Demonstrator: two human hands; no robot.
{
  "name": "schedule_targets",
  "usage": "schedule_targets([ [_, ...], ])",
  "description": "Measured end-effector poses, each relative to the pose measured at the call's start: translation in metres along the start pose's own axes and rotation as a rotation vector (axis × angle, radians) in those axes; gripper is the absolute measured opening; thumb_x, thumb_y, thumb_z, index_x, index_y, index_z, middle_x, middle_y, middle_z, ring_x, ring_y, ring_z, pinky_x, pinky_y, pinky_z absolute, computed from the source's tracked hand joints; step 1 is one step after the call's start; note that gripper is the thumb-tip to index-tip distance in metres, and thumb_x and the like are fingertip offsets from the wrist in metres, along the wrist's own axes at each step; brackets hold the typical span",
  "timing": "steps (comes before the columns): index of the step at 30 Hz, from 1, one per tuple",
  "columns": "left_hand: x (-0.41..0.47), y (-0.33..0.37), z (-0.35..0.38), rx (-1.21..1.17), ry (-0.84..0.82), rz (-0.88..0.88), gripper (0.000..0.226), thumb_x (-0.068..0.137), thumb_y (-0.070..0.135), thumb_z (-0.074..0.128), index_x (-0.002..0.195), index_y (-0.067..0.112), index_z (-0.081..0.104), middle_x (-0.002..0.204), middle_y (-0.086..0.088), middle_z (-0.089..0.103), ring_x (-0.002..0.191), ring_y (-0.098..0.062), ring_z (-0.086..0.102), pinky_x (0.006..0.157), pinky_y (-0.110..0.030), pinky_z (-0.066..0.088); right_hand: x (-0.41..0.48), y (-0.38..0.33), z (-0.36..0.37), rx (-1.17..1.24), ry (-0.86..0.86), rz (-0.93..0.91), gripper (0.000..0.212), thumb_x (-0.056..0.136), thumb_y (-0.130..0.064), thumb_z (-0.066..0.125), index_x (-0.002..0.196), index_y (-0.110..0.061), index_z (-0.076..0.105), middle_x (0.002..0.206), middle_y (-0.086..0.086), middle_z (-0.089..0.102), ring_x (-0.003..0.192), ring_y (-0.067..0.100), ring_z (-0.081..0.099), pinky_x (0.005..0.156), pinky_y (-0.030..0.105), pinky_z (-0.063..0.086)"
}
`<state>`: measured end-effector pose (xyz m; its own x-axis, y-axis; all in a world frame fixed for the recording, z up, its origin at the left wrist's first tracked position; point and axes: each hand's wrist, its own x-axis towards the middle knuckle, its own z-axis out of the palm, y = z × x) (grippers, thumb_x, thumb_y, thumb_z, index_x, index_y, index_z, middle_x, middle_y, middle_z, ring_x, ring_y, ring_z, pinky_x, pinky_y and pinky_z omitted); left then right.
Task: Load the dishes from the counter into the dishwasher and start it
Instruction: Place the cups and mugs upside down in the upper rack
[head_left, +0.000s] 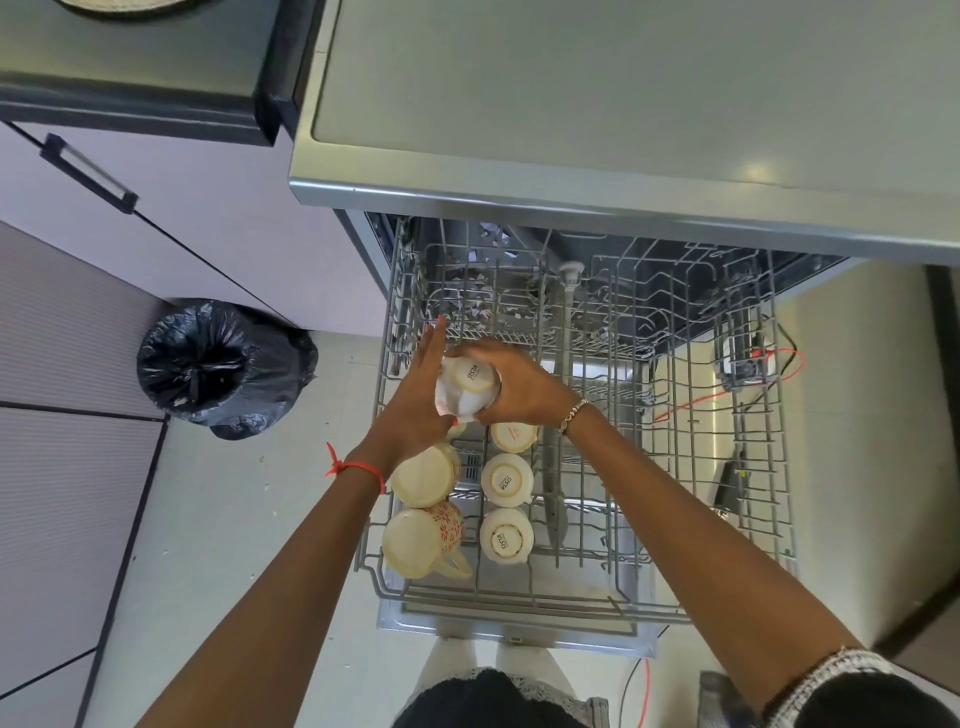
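Item 1, cup (470, 382): white, base up with the printed mark facing me, mouth down. Its long axis is close to upright and tilted a little. It hangs between my 2 hands over the left part of the upper rack (675, 467), which is pulled out of the dishwasher (519, 631).

Item 2, right hand (522, 389): fingers curled round the cup's right side and far edge. This hand carries the weight, as I judge it.

Item 3, left hand (418, 400): fingers straight and pointing away from me, palm laid flat on the cup's left side. It steadies the cup and grips nothing.

Item 4, small cups (506, 478): 3 of them, inverted, in 1 column running from near me toward the held cup. The farthest sits just below my right hand.

Item 5, patterned mugs (423, 538): 2 in view, inverted, in the column to the left of the small cups, under my left forearm.

Item 6, the relation that matters: the free place in the column of small cups lies straight down from the held cup, just past that column's far end. I judge the move to be a short lowering, mouth first, led by the right hand.

Item 7, counter (623, 104): no dishes on the part in view.

Item 8, bin (208, 364): black liner, on the floor to the left, well apart.
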<state>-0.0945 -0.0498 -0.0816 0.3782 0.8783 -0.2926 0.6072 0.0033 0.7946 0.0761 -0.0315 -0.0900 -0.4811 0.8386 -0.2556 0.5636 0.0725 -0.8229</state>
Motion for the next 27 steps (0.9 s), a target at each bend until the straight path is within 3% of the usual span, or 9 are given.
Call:
schedule_targets([
  [3,-0.001,-0.006,-0.001,0.100,0.004,-0.019,0.099,0.078,-0.005,0.065,0.148,0.013,-0.003,0.155,0.002,-0.006,0.143,-0.012,-0.007,0.110,-0.021,0.006,0.001,0.004,-0.012,0.043,0.055,0.118,0.080,0.061,-0.004,0.079,0.131,-0.014,0.044,0.127,0.009,0.048,0.111,0.018,0.046,0.094,0.030,0.044],
  [8,-0.007,-0.032,-0.006,0.224,0.146,-0.211,0.088,0.085,0.001,0.060,0.148,0.008,0.000,0.156,-0.010,-0.008,0.144,-0.026,-0.009,0.114,-0.033,0.002,0.006,0.022,-0.043,0.239,0.294,0.308,0.078,0.064,0.003,0.075,0.132,-0.015,0.041,0.131,0.012,0.045,0.112,0.024,0.046,0.088,0.032,0.049],
  [12,-0.014,-0.048,-0.006,0.186,0.147,-0.309,0.071,0.095,0.003,0.045,0.146,0.000,-0.005,0.155,-0.019,0.001,0.144,-0.032,0.005,0.115,-0.032,0.008,0.020,0.042,-0.055,0.070,0.380,0.298,0.074,0.063,0.000,0.078,0.128,-0.009,0.045,0.129,0.012,0.046,0.110,0.016,0.043,0.087,0.021,0.039],
  [14,-0.018,-0.053,-0.006,0.186,0.103,-0.336,0.073,0.094,-0.002,0.043,0.146,0.003,-0.008,0.135,-0.025,0.044,0.115,-0.035,0.050,0.102,-0.037,0.038,0.031,0.054,-0.055,-0.029,0.323,0.286,0.075,0.063,0.000,0.078,0.129,-0.007,0.045,0.130,0.015,0.046,0.116,0.023,0.045,0.089,0.021,0.036],
  [16,-0.021,-0.060,-0.006,0.252,0.081,-0.322,0.081,0.091,-0.007,0.045,0.145,0.008,-0.014,0.106,-0.025,0.059,0.072,-0.021,0.053,0.077,-0.033,0.046,0.043,0.063,-0.050,-0.121,0.215,0.296,0.075,0.063,0.002,0.075,0.131,-0.011,0.044,0.133,0.015,0.044,0.122,0.030,0.043,0.092,0.026,0.037],
  [21,-0.023,-0.066,-0.004,0.205,0.062,-0.287,0.095,0.084,-0.015,0.045,0.138,0.023,-0.023,0.133,-0.028,0.045,0.097,-0.030,0.060,0.086,-0.038,0.047,0.060,0.076,-0.036,-0.338,0.072,0.232,0.070,0.066,0.017,0.057,0.129,-0.014,0.050,0.131,0.012,0.048,0.120,0.030,0.047,0.091,0.035,0.044],
  [24,-0.023,-0.063,-0.002,0.120,0.080,-0.313,0.098,0.082,-0.019,0.045,0.144,0.020,-0.020,0.152,-0.018,0.022,0.068,0.007,0.039,0.070,-0.022,0.043,0.064,0.084,-0.032,-0.352,0.061,0.224,0.070,0.064,0.019,0.056,0.125,-0.015,0.052,0.127,0.013,0.048,0.115,0.032,0.049,0.087,0.036,0.047],
  [25,-0.023,-0.063,-0.001,0.095,0.089,-0.318,0.099,0.081,-0.019,0.044,0.144,0.020,-0.020,0.155,-0.015,0.013,0.065,0.008,0.035,0.064,-0.018,0.042,0.064,0.086,-0.032,-0.351,0.054,0.215,0.070,0.063,0.019,0.057,0.124,-0.015,0.052,0.127,0.012,0.048,0.115,0.033,0.048,0.086,0.037,0.048],
  [27,-0.023,-0.062,0.001,0.037,0.106,-0.333,0.101,0.080,-0.021,0.045,0.145,0.022,-0.019,0.157,-0.010,0.003,0.076,-0.002,0.051,0.063,-0.019,0.045,0.062,0.089,-0.035,-0.368,0.041,0.195,0.069,0.064,0.016,0.063,0.123,-0.017,0.052,0.127,0.010,0.047,0.115,0.032,0.048,0.084,0.035,0.048],
])
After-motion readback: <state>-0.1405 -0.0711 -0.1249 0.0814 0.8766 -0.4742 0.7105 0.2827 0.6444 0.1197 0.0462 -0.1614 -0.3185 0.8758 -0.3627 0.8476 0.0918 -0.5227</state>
